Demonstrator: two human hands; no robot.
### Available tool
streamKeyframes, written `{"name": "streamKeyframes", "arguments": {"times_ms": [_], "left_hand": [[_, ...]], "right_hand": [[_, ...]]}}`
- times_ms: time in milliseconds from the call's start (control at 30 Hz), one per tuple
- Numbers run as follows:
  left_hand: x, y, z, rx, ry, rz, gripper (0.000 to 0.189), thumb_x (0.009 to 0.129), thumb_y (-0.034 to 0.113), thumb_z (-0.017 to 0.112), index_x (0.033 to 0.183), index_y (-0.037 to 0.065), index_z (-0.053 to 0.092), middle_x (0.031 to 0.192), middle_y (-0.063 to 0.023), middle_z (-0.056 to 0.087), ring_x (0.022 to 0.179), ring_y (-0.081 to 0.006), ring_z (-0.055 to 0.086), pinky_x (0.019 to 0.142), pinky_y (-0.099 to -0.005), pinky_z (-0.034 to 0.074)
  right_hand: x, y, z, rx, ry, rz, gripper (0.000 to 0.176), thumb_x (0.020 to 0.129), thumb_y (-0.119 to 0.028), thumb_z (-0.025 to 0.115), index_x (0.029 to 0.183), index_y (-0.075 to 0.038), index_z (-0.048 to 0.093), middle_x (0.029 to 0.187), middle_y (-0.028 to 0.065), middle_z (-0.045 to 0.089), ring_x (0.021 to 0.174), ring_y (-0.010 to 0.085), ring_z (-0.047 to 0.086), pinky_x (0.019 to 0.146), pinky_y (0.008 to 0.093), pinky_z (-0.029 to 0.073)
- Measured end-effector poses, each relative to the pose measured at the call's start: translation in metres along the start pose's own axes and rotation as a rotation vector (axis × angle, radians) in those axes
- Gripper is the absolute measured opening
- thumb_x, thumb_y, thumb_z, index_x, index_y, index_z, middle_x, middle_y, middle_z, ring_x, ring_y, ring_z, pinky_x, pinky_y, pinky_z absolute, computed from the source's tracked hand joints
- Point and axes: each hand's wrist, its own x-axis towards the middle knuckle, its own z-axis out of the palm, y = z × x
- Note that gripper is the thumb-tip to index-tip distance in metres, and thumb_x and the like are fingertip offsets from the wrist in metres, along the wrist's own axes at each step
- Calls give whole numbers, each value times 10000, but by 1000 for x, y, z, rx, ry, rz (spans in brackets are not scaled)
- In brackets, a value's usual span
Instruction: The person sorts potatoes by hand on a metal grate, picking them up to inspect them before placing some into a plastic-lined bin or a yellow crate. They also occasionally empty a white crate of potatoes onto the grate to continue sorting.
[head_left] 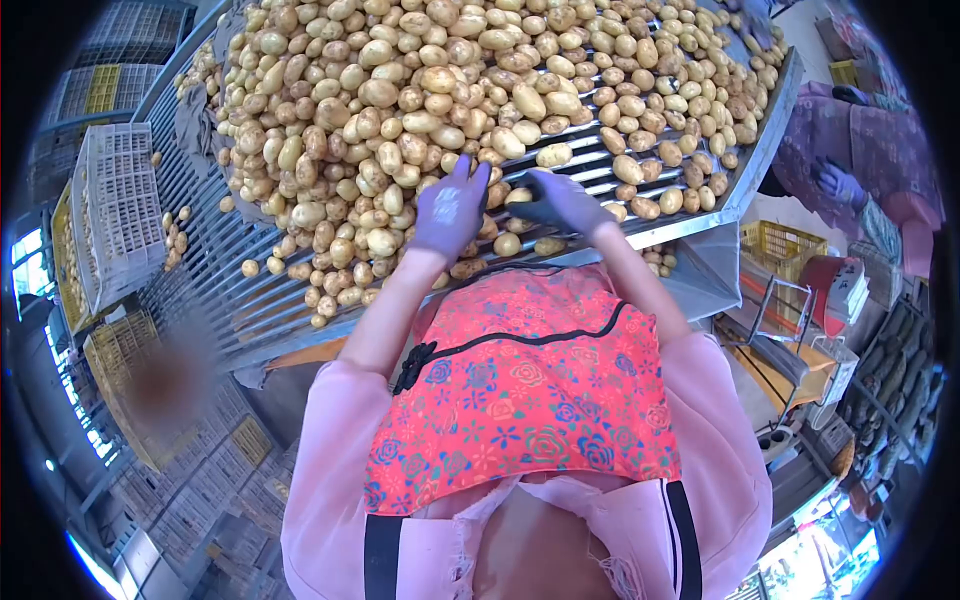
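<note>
- Potatoes (380, 95), far too many to count, lay heaped across one slatted metal table (255, 300), deepest at its far middle and thinner toward the right.
- Two of the person's hands, both in purple gloves, were over the near edge of the heap.
- The left hand (450, 212) was open, fingers stretched forward and a little apart, against the potatoes; whether it gripped any could not be told.
- The right hand (570, 200) was half curled, its dark fingertips at one small potato (519, 195); whether it had hold of it could not be told.
- One white crate (125, 210) stood at the table's left side.
- One co-worker's gloved hand (840, 185) showed at the right.
</note>
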Motion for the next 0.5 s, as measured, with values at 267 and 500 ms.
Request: {"name": "streamKeyframes", "arguments": {"times_ms": [267,500], "left_hand": [[75,4,25,360,-268,-111,454,767,227,690,1163,44,566,1168,-159,506,898,-256,655,657,-368,533],[88,10,17,558,-487,48,271,794,152,646,1044,48,638,1121,-151,557,907,-280,661,682,-389,541]], "right_hand": [[-253,103,-14,1344,520,357,536,876,-341,537,1308,-33,462,1154,155,608,701,111,543,607,230,432],[-473,237,108,1601,1369,941,296,836,69,558,1121,-12,567,1051,85,607,892,169,591,755,286,510]]}}
